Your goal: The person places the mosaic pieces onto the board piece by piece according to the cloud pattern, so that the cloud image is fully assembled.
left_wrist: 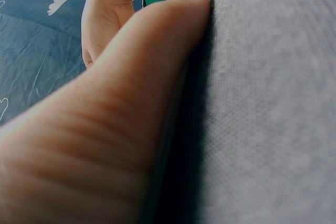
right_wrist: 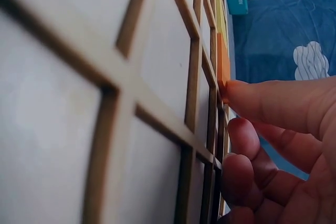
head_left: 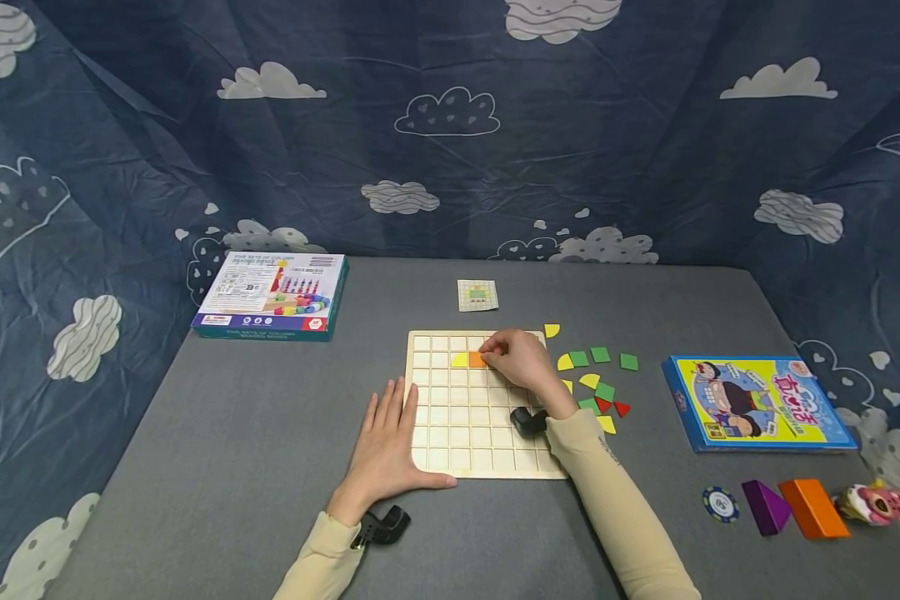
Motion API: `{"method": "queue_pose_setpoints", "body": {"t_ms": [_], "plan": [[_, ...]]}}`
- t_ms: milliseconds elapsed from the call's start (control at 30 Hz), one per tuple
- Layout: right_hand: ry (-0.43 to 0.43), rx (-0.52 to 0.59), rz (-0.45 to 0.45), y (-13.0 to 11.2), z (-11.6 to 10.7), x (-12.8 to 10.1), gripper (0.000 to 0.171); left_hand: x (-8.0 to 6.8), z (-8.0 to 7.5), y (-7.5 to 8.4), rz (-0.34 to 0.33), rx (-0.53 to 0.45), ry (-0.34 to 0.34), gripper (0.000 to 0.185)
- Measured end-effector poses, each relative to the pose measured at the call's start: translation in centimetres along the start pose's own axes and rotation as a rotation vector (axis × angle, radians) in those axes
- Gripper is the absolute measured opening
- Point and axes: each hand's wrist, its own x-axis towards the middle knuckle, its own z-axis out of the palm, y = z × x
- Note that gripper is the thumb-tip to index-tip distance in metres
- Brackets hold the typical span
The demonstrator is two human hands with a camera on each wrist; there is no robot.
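Observation:
A pale wooden grid board (head_left: pixel 438 437) lies on the grey table. In its second row sit a yellow tile (head_left: pixel 459 360) with a rounded corner and, beside it, an orange square tile (head_left: pixel 476 360). My right hand (head_left: pixel 523 363) reaches over the board with thumb and fingers at the orange tile's right edge. The right wrist view shows the thumb on the edge of the orange tile (right_wrist: pixel 223 66), the other fingers curled below. My left hand (head_left: pixel 390 446) lies spread at the board's near left corner, its thumb (left_wrist: pixel 173 19) along the front edge.
Loose green tiles (head_left: pixel 600 355), yellow tiles (head_left: pixel 589 381) and red triangles (head_left: pixel 622 409) lie right of the board. A pattern card (head_left: pixel 477 296) lies behind it. Boxes stand left (head_left: pixel 270 296) and right (head_left: pixel 757 404). A poker chip (head_left: pixel 721 504), purple block (head_left: pixel 767 507), orange block (head_left: pixel 813 509) and figurine (head_left: pixel 879 503) lie front right.

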Motion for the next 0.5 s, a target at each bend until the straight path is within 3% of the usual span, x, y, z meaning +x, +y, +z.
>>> {"method": "queue_pose_setpoints", "body": {"t_ms": [500], "plan": [[-0.004,-0.015,-0.039,0.86,-0.29,-0.31,0.009,0.06,-0.02,0.03,-0.008,0.005,-0.016,0.139]]}}
